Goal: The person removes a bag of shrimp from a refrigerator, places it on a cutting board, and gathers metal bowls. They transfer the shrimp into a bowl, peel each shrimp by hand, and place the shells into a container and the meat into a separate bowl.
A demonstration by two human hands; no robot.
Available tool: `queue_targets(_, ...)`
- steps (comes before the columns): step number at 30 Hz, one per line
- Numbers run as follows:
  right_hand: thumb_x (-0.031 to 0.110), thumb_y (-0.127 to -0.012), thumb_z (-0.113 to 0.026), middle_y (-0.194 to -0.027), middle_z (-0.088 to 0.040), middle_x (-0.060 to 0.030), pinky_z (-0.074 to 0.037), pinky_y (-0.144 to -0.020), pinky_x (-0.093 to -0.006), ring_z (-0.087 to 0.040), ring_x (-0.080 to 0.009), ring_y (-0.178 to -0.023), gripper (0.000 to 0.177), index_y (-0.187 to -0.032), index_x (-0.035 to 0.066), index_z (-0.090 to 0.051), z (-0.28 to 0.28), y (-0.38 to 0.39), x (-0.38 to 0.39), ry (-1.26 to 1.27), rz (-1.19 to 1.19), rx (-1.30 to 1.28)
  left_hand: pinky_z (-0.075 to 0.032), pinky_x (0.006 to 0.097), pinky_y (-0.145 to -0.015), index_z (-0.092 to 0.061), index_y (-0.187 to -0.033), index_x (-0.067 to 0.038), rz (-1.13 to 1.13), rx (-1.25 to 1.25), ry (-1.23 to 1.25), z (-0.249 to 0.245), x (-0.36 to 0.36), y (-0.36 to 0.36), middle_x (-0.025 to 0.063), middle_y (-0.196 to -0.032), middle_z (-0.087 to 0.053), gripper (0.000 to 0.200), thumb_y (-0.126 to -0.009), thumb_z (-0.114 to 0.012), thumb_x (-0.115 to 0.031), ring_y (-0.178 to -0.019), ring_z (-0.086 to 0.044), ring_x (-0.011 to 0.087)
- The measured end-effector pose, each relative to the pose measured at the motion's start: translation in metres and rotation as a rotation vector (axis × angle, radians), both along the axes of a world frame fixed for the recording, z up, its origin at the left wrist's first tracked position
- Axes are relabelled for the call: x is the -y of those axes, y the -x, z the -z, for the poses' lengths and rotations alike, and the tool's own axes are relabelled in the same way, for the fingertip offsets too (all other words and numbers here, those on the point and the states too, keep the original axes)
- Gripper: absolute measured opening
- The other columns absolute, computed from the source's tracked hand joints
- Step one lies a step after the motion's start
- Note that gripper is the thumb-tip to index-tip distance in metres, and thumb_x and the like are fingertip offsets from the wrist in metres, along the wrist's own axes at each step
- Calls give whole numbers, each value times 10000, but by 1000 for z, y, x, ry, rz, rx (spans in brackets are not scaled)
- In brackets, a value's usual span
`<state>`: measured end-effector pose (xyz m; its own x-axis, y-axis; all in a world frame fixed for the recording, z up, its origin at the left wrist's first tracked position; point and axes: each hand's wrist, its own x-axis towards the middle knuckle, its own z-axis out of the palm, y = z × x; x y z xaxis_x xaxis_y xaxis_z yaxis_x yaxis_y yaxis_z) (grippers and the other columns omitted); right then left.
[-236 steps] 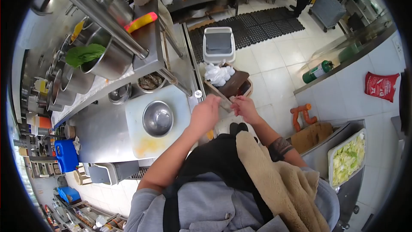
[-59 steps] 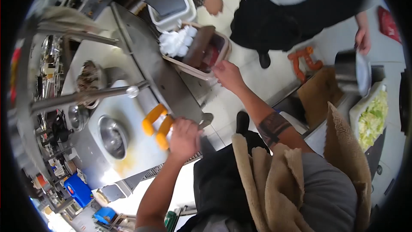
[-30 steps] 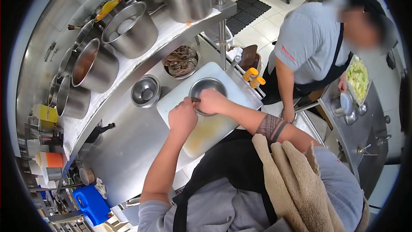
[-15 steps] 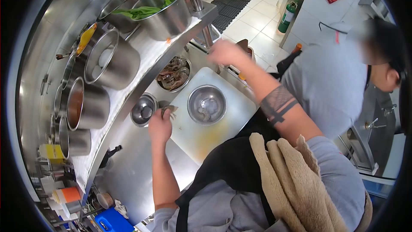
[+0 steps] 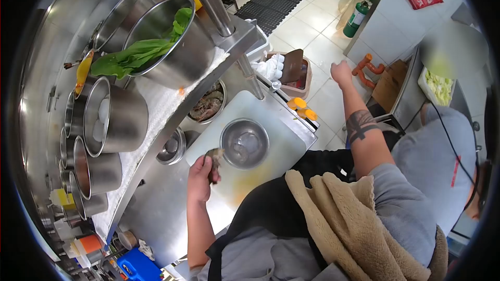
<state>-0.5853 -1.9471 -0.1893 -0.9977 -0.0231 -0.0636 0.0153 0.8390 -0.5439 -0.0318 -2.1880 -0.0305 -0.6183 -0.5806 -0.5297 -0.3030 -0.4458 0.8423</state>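
My left hand [image 5: 199, 181] is closed around a grey-brown shrimp [image 5: 212, 157], held at the near left side of the white cutting board [image 5: 286, 148]. Beside it on the board stands a steel bowl [image 5: 260, 154] with a pale piece, apparently a peeled shrimp [image 5: 240, 154], in it. My right hand [image 5: 341, 72] is stretched far out to the right, above the tiled floor past the open bin [image 5: 304, 88]. Its fingers are curled closed; whatever they may hold cannot be made out. Dark unpeeled shrimp [image 5: 208, 105] fill another steel bowl [image 5: 223, 108] behind the board.
A steel shelf [image 5: 172, 88] with several metal pots, one holding green leaves [image 5: 135, 54], overhangs the counter's left side. Small steel bowls [image 5: 174, 148] stand beneath it. Orange-capped bottles [image 5: 302, 108] stand by the counter edge. A co-worker [image 5: 435, 151] is close on my right.
My right hand has swung outward to the right, from above the counter edge to past the bin. My left hand, still with the shrimp, has come slightly nearer my body. The view has shifted.
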Motion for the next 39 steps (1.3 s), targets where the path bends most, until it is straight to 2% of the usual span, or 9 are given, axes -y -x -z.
queue_targets(3, 295, -956, -622, -1160, -738, -247, -569, -937, -473, -728, -383, -1055, 459, -1262, -46, -659, -53, -44, 29, 229, -286, -246, -489, 275, -640, -641, -1078, -23, 26, -71, -29, -27, -20, 32, 22, -831, -636, 229, -1086, -564, -239, -662, -566, 116)
queue_targets(7, 147, -944, -619, -899, -752, -98, -582, -744, -310, -718, -160, -772, 259, -1116, -13, -726, -134, -135, 49, 752, -536, 301, -516, 316, -713, -632, -1171, 13, 57, -204, -137, -11, -33, 39, 47, -847, -631, 263, -1086, -557, -225, -723, -593, 150)
queue_targets(16, 171, -926, -724, -842, -703, -40, -558, -661, -277, -679, -115, -725, 225, -1064, -7, -715, -91, -134, 43, 493, -670, 329, -502, 319, -722, -625, -1205, 29, 168, -204, -238, 5, -66, 42, 64, -933, -660, 298, -1075, -580, -235, -756, -607, 155)
queue_targets(19, 207, -879, -760, -869, -721, -83, -578, -712, -334, -710, -188, -778, 310, -1109, 4, -712, -57, -94, 57, 352, -616, 504, -505, 306, -750, -618, -1254, 41, 176, -276, -260, 1, -77, 61, 63, -984, -671, 334, -1066, -601, -235, -799, -612, 143)
queue_targets(21, 181, -828, -741, -1114, -718, -169, -568, -860, -420, -697, -303, -1022, 391, -1194, 51, -703, -12, -60, 76, 12, -876, 131, -507, 293, -775, -613, -1294, 48, 174, -320, -278, -6, -87, 82, 52, -1017, -673, 354, -1062, -609, -219, -835, -613, 127)
queue_targets(27, 126, -819, -668, -1473, -511, -187, -463, -1068, -485, -481, -395, -1354, 487, -1304, 158, -674, 70, 32, 154, -317, -1322, -12, -488, 330, -778, -660, -1178, 62, 362, -399, -56, -33, -95, 185, 125, -1037, -664, 417, -1023, -655, -326, -890, -621, 204)
queue_targets(31, 148, -854, -680, -1399, -560, -154, -413, -1091, -570, -522, -356, -1326, 439, -1292, 180, -687, 151, 83, 228, -460, -1569, -161, -486, 332, -715, -696, -1037, 95, 170, -275, -17, -29, -110, 245, 192, -952, -667, 496, -1001, -666, -399, -824, -638, 237)
queue_targets(35, 204, -903, -660, -1209, -697, -79, -321, -1140, -576, -581, -271, -1260, 212, -1073, 188, -786, 165, 92, 264, -671, -1697, -218, -464, 337, -788, -683, -1092, 67, 68, -195, -60, -22, -123, 261, 145, -995, -670, 454, -1028, -636, -379, -888, -617, 225)
queue_targets(39, 155, -837, -662, -1084, -750, -121, -488, -999, -515, -681, -317, -1098, 217, -1008, 120, -792, 145, 119, 282, -659, -1925, -173, -457, 333, -786, -676, -1090, 70, 13, -174, -83, -19, -132, 272, 135, -993, -663, 451, -1036, -625, -375, -887, -608, 208)
